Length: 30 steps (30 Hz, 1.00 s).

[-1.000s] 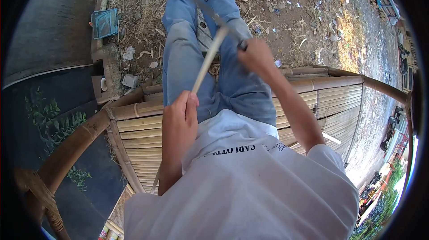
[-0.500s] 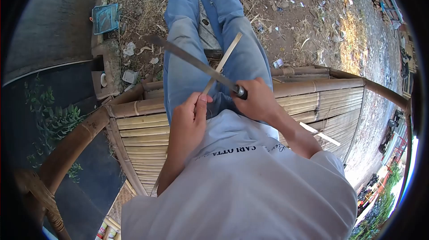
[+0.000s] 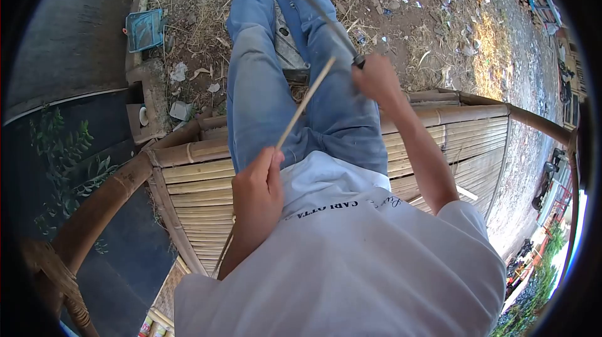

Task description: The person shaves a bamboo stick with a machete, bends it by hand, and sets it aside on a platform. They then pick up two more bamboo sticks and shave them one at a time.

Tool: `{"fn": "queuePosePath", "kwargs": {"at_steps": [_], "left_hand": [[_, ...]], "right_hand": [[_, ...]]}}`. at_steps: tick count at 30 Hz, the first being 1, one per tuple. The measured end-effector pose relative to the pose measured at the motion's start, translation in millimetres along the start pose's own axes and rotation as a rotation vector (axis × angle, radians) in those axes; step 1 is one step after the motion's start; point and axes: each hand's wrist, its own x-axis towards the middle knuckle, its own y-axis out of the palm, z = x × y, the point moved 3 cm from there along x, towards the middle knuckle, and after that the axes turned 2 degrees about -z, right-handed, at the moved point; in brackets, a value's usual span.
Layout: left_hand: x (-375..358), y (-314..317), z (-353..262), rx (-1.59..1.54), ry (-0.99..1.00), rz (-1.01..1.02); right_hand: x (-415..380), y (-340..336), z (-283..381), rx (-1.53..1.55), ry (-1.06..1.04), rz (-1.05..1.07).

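Observation:
A thin pale bamboo strip (image 3: 305, 102) rises from my left hand (image 3: 258, 180), which is closed round its lower end above my left thigh. My right hand (image 3: 377, 78) grips the dark handle of a long knife (image 3: 327, 22) above my right thigh. The blade points up and to the left, towards my shins, and does not touch the strip. My right fingers are slightly blurred. Both hands are over my blue jeans (image 3: 257, 86).
I sit on a slatted bamboo bench (image 3: 200, 189) with a curved pole frame. Another pale strip (image 3: 466, 193) lies on the slats by my right arm. A blue tray (image 3: 145, 29) and litter are on the ground ahead.
My right hand has moved forward and away from my body, taking the knife off the strip. The left hand has come slightly back, and the strip is now apart from the blade.

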Motion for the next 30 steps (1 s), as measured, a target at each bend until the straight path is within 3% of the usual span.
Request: {"fn": "queuePosePath", "kwargs": {"at_steps": [2,6,12,13,15,22,24,25,28,30], "left_hand": [[-8.7,-7.6,-2.0,-0.045,-0.09,0.089],[1.5,7.7,13.5,-0.356,-0.316,0.187],[28.7,16.5,30.1,-0.58,-0.382,0.304],[31.2,15.9,29.8,-0.571,-0.382,0.305],[34.8,16.2,25.7,-0.62,-0.376,0.315],[28.0,11.1,-1.1,-0.264,-0.165,0.131],[24.6,4.5,-3.2,-0.134,-0.164,0.17],[19.3,1.3,-0.4,-0.133,-0.164,0.172],[-1.5,1.0,7.9,-0.297,-0.218,0.315],[-9.4,6.5,12.9,-0.456,-0.324,0.324]], "right_hand": [[31.1,-18.3,-45.6,-0.02,0.139,-0.052],[3.5,-50.6,-18.8,0.144,0.12,-0.135],[-74.2,-30.3,51.1,0.357,-0.231,0.185],[-82.7,-22.7,54.0,0.365,-0.229,0.185],[-98.7,-9.1,64.2,0.294,-0.505,0.179],[-102.4,4.4,68.5,0.145,-0.532,0.18],[-90.3,3.3,61.3,0.1,-0.499,0.185],[-73.5,1.6,50.8,0.074,-0.401,0.079],[1.8,-5.5,-14.8,0.131,-0.003,-0.07],[1.1,-18.3,-21.0,0.221,0.039,-0.101]]}}
